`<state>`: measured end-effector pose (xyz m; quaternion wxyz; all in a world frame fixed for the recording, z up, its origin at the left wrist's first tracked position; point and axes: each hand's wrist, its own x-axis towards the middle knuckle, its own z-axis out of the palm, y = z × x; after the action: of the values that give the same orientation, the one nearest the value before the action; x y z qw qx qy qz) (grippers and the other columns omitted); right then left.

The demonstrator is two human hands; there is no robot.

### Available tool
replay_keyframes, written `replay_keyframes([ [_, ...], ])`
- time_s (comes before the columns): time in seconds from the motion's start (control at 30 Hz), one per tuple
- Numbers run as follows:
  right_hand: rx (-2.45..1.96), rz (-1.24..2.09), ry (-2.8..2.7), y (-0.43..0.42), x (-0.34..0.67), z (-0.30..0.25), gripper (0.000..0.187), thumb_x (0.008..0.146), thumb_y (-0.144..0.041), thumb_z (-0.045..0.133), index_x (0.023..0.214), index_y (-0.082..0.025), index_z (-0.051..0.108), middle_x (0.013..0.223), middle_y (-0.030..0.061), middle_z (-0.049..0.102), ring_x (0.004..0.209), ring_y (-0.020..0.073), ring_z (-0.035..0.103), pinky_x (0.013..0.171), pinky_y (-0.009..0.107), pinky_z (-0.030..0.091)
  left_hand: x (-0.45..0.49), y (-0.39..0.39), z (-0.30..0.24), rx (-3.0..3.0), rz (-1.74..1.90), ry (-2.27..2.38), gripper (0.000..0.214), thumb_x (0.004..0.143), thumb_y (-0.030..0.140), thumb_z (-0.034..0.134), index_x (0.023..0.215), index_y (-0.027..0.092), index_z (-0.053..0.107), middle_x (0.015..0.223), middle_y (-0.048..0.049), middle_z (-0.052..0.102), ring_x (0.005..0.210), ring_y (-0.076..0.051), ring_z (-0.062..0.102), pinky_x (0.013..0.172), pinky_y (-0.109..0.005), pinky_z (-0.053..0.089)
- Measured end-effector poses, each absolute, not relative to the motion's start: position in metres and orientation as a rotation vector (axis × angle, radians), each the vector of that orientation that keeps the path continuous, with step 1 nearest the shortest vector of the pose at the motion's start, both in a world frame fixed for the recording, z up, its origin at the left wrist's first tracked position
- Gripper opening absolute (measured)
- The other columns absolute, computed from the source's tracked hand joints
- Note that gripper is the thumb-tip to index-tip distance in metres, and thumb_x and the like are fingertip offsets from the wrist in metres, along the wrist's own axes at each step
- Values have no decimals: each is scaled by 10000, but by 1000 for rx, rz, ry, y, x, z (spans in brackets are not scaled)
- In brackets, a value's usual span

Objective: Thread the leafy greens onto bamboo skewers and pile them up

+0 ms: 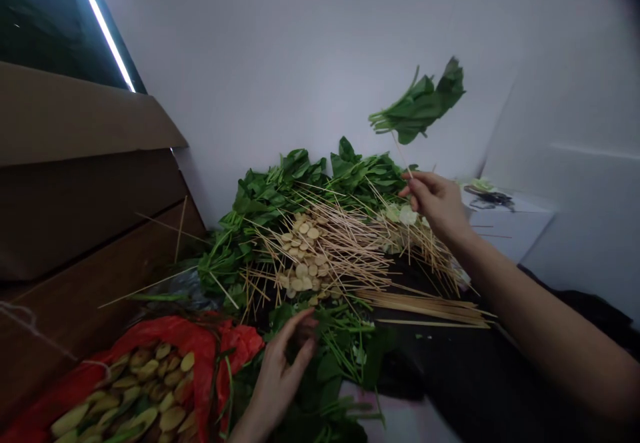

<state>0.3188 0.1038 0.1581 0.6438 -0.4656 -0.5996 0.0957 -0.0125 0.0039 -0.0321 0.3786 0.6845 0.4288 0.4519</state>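
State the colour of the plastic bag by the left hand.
The plastic bag is red, clearest in the head view.

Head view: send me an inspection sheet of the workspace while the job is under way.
Surface: dark surface under the piles; material unclear.
Job's things: leafy greens on a bamboo skewer, raised; loose skewers lying across a heap of greens; round pale slices among them.
Clutter: tied skewer bundle; red plastic bag holding yellowish slices.
Grippers: right hand holds the skewer in its fingers; left hand is over lower greens.
Cables: dark tangle far right; cannot tell if cable.
Surroundings: white wall, cardboard sheets, strip light.
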Motion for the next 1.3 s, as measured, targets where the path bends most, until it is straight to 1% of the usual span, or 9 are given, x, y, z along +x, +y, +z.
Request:
replay_keyframes([
  [0.1,-1366,-145,-1536,166,310,171,377,952,-288,351,1180,-153,619,838,76,721,500,148,577,513,275,450,-13,5,-38,1787,1135,1153,402,905,381,559,1283,243,566,1127,-83,680,1013,-232,637,917,-353,490],
  [0.2,-1457,-237,-1620,215,302,181,398,961,-250,319,1150,-126,646,873,111,735,607,191,637,656,311,482,-14,5,-38,1825,1104,1199,389,901,374,565,1270,253,581,1119,-76,693,998,-227,651,892,-333,508],
  [0.33,-1586,-345,-1786,251,300,184,295,896,-170,435,922,-97,720,881,175,731,856,269,655,801,333,443,-16,4,-36,1883,1083,1246,379,897,364,571,1262,268,591,1146,-72,695,1022,-225,654,918,-330,504],
  [0.47,-1698,-452,-1930,251,309,182,227,850,-148,506,855,-78,722,871,209,713,873,288,638,780,342,431,-16,3,-39,1933,1052,1256,365,898,355,571,1256,286,596,1158,-60,693,1032,-217,654,914,-318,508],
  [0.67,-1699,-665,-1937,176,342,168,337,950,-241,411,1128,-134,675,1153,186,655,1077,321,551,894,428,398,-18,8,-31,1960,1111,1231,348,886,371,578,1210,256,630,1134,-71,704,1005,-227,664,902,-346,515],
  [0.9,-1616,-674,-1941,15,421,108,303,945,-272,447,1037,-150,710,1035,134,704,987,281,612,880,406,469,-17,14,3,1537,1190,1212,442,786,494,654,1106,190,677,1012,-78,745,915,-244,689,860,-343,540],
  [1.1,-1936,-374,-1574,-118,467,38,264,926,-301,466,997,-203,701,978,79,735,894,245,682,807,371,536,-16,22,31,898,1201,1117,331,607,391,779,863,189,726,850,-45,750,767,-199,667,624,-234,560],
  [1.2,-2253,-285,-1587,-144,476,-2,283,916,-325,472,1026,-179,688,1074,111,712,1023,253,655,924,368,507,-8,23,50,580,1156,1068,222,722,365,658,851,189,701,774,-39,721,676,-168,625,552,-244,558],
  [1.3,-2406,-285,-1527,-148,482,-30,368,854,-392,556,1051,-103,674,1115,226,674,1045,363,633,905,488,499,0,19,70,480,1134,964,235,831,346,526,871,153,654,676,-15,649,580,-113,548,504,-217,509],
])
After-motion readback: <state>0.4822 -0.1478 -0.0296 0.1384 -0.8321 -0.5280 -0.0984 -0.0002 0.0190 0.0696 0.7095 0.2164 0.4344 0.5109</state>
